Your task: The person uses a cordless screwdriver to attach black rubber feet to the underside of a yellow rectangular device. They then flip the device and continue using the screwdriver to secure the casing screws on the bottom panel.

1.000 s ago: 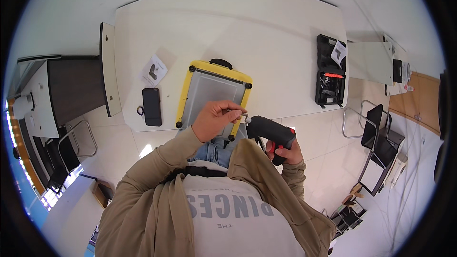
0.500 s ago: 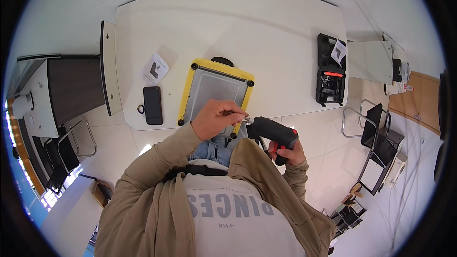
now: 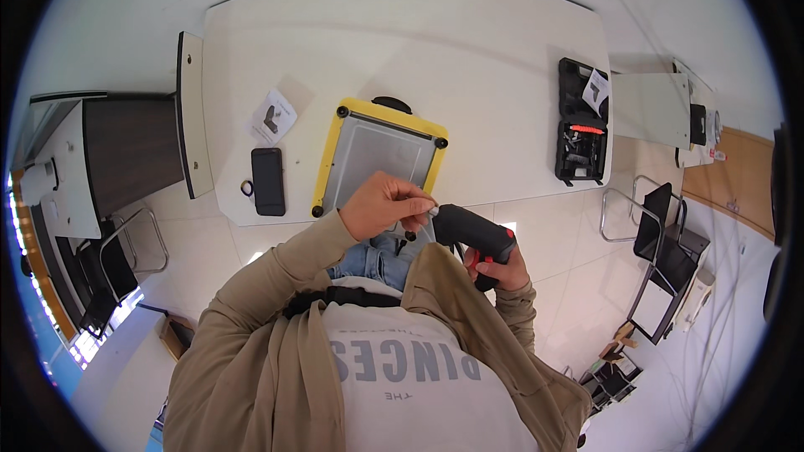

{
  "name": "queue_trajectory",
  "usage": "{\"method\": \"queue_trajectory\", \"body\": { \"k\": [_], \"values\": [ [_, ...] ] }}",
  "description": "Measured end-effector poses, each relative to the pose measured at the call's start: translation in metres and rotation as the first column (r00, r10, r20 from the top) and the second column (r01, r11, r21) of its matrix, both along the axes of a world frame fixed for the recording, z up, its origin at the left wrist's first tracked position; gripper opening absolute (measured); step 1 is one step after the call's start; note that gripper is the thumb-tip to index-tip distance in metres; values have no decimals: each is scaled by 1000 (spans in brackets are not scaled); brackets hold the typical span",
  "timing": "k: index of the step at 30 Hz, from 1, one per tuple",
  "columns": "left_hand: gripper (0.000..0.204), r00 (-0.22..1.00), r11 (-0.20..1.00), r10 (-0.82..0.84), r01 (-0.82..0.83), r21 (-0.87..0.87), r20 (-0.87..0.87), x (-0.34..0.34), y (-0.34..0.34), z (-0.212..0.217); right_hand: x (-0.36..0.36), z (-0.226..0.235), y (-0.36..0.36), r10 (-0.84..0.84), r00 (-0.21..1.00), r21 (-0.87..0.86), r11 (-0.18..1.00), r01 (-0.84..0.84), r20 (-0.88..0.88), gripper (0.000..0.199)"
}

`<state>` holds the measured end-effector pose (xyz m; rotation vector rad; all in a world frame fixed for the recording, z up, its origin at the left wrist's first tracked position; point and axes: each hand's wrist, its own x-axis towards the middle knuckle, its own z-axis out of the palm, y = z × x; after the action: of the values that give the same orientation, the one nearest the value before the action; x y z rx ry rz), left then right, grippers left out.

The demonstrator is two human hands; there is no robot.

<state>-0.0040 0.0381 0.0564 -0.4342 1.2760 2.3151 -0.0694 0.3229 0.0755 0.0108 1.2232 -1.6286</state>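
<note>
My right hand (image 3: pixel 508 271) grips the handle of a black and red cordless screwdriver (image 3: pixel 476 229), whose nose points left. The fingers of my left hand (image 3: pixel 378 203) pinch the small metal tip at that nose; the exact part between them is mostly hidden. Behind my left hand, at the table's near edge, lies a yellow-rimmed grey case (image 3: pixel 394 119) with black corner feet and a black handle on its far side. My left hand covers part of its near end.
On the white table (image 3: pixel 469 59), a black phone (image 3: pixel 268 182), a small roll of tape (image 3: pixel 247 187) and a printed leaflet (image 3: pixel 275 117) lie to the left. An open black tool case (image 3: pixel 581 151) with bits sits at the right edge. Chairs stand on both sides.
The screwdriver and my right hand have shifted slightly left and toward me. My left fingers stay at its nose, and less of the metal tip shows.
</note>
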Motion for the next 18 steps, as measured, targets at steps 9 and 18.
{"method": "queue_trajectory", "body": {
  "k": [9,18],
  "values": [
    [22,931,911,319,-353,214,180,11,23,-9,7,2,-7,-102,995,-19,995,102,-2,42],
    [21,814,743,452,-570,350,365,-31,61,-10,26,6,-27,-219,925,229,927,296,-312,37]
  ]
}}
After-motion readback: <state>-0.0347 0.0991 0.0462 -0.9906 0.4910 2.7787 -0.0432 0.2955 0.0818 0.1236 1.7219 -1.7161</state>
